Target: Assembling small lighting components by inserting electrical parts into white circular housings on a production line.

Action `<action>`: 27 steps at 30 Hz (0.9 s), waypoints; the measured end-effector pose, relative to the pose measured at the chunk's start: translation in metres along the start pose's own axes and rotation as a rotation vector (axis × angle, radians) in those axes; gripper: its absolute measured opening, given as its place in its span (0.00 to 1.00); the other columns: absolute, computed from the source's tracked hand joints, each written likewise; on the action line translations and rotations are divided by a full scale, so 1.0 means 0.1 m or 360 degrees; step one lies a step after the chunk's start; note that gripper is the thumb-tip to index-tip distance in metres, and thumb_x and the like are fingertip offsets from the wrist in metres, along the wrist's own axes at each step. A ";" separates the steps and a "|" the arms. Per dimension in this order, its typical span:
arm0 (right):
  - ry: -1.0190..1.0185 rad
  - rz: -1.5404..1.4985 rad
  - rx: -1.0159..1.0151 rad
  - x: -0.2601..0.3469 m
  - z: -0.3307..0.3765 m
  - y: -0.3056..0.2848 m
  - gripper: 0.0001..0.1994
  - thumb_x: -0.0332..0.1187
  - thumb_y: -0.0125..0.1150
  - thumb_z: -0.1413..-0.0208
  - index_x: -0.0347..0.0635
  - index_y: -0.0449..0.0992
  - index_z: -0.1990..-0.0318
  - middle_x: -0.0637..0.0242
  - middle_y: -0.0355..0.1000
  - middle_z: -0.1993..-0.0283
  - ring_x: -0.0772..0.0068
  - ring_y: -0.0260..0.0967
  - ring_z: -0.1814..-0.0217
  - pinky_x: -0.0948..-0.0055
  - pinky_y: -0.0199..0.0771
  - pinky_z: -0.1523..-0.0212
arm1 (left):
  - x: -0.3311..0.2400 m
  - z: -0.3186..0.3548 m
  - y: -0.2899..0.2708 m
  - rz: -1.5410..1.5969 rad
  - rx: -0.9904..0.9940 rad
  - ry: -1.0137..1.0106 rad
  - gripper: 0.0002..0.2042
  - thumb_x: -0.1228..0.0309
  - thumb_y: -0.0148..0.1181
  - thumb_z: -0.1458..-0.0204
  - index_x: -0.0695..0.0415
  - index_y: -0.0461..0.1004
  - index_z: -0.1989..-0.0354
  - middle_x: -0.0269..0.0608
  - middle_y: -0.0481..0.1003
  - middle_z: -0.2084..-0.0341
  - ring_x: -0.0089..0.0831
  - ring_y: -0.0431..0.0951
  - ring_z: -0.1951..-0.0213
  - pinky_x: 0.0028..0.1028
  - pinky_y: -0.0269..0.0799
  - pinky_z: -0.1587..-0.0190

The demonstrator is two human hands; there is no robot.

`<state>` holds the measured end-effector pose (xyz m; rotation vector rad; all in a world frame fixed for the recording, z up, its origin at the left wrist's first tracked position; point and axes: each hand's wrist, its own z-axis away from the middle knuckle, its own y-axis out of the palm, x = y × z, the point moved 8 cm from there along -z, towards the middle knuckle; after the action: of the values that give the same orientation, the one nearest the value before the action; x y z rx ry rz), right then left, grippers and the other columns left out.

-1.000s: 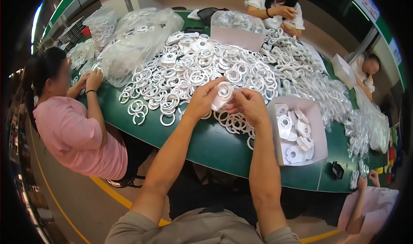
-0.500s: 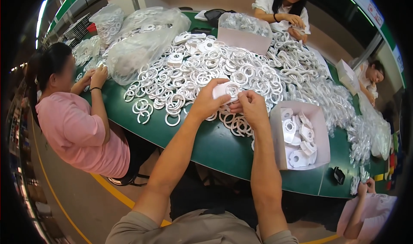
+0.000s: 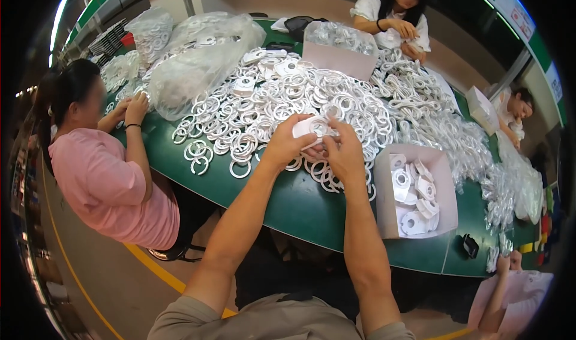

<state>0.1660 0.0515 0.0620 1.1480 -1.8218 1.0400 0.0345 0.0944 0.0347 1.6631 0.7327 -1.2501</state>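
Over the near edge of the ring pile, my left hand (image 3: 282,142) grips a white plastic part (image 3: 307,126) with a round opening, thumb across its near side. My right hand (image 3: 347,153) closes on the same part from its right, thumb and fingers at the round opening. Part of the piece is hidden by my fingers. Just beyond both hands spreads a big heap of white rings (image 3: 276,103), many with a gap in them. To the right of my right forearm, an open white box (image 3: 447,190) holds several similar white parts (image 3: 425,189).
Clear bags of white parts (image 3: 204,58) lie at the back left of the green table (image 3: 306,217). Coiled white cables (image 3: 402,85) and clear-wrapped pieces (image 3: 462,145) cover the right side. Another box (image 3: 342,61) stands at the back. Co-workers sit left (image 3: 114,160), across and right.
My right hand has shifted slightly left and rolled its fingers further over the part. The white part is turned a little in my left hand.
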 end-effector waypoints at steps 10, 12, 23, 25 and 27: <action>0.0227 0.0233 -0.0075 0.13 0.02 -0.16 0.11 0.35 0.53 0.39 0.34 0.75 0.66 0.66 0.71 0.77 0.77 0.66 0.78 0.77 0.67 0.75 | -0.07 0.05 0.14 0.0075 0.0212 0.0212 0.13 0.67 0.53 0.42 0.62 0.70 0.53 0.39 0.77 0.72 0.24 0.78 0.79 0.18 0.72 0.79; 0.0362 0.0101 -0.0006 0.06 0.03 -0.18 0.13 0.36 0.52 0.38 0.34 0.74 0.69 0.68 0.69 0.79 0.81 0.63 0.82 0.78 0.64 0.79 | -0.09 0.10 0.22 0.0035 0.0432 0.0172 0.15 0.64 0.54 0.41 0.61 0.70 0.52 0.40 0.77 0.70 0.25 0.79 0.77 0.18 0.73 0.79; 0.0251 0.0429 -0.0520 0.85 0.54 -1.11 0.16 0.39 0.52 0.37 0.36 0.76 0.72 0.76 0.63 0.82 0.86 0.57 0.83 0.81 0.54 0.84 | -0.26 0.13 -0.08 0.0128 -0.0109 0.0778 0.29 0.46 0.39 0.39 0.62 0.59 0.42 0.39 0.71 0.69 0.24 0.76 0.81 0.14 0.61 0.85; 0.0252 0.0671 -0.0697 0.96 0.71 -1.68 0.16 0.40 0.53 0.37 0.35 0.77 0.69 0.75 0.65 0.79 0.85 0.59 0.80 0.81 0.59 0.78 | -0.42 0.20 -0.33 0.0139 -0.0423 0.0924 0.25 0.50 0.36 0.36 0.62 0.64 0.49 0.37 0.70 0.73 0.21 0.74 0.81 0.13 0.59 0.85; -0.0159 0.1227 -0.1145 1.28 0.81 -2.00 0.16 0.40 0.52 0.37 0.34 0.77 0.61 0.68 0.71 0.70 0.77 0.67 0.68 0.79 0.65 0.67 | -0.47 0.21 -0.40 0.0254 -0.0650 0.0929 0.23 0.51 0.37 0.36 0.61 0.65 0.53 0.35 0.69 0.76 0.18 0.70 0.83 0.14 0.57 0.84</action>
<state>0.2971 -0.1194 0.1914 0.0493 -2.4910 0.5861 -0.0231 0.0951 0.0657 1.6999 1.0933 -0.4481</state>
